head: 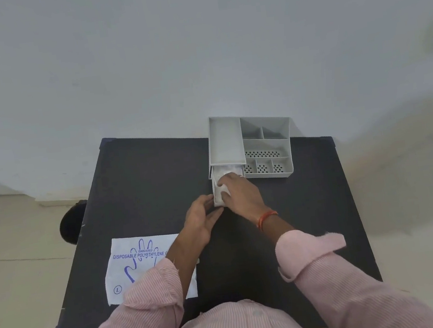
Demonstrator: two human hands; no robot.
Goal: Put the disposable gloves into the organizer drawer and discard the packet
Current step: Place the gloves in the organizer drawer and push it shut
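Desk: a dark desk (142,189) stands against a pale wall, on a light tiled floor.
Organizer: a grey plastic organizer (264,144) sits at the far edge of the desk, right of centre. Its left part is a plain tray top; its right part is split into open compartments, several with perforated bottoms.
Drawer: the organizer drawer (218,201) is pulled out toward the person from under the left part of the organizer, open at the top.
Gloves: the disposable gloves (222,179), a crumpled whitish bundle, lie inside the open drawer, partly under the right hand.
Right hand: the right hand (240,192) reaches in from above, palm down on the gloves. Its fingers (225,181) are curled loosely over the bundle and press on it; whether they actually pinch the plastic cannot be told. A red-orange thread band circles the wrist, and the pink sleeve cuff is folded back.
Left hand: the left hand (203,217) is at the near left corner of the drawer. Its fingers (208,198) are open and lightly spread, the tips touching the drawer's left wall and front; they enclose nothing.
Packet: the packet (137,263), flat and white with a blue hand outline and the words "DISPOSABLE POLYETHYLENE", lies on the near left part of the desk, well apart from the organizer, its right part hidden under the left forearm.
Dark round object: a black rounded object (71,222) sits on the floor beside the desk's left edge; what it is cannot be told.
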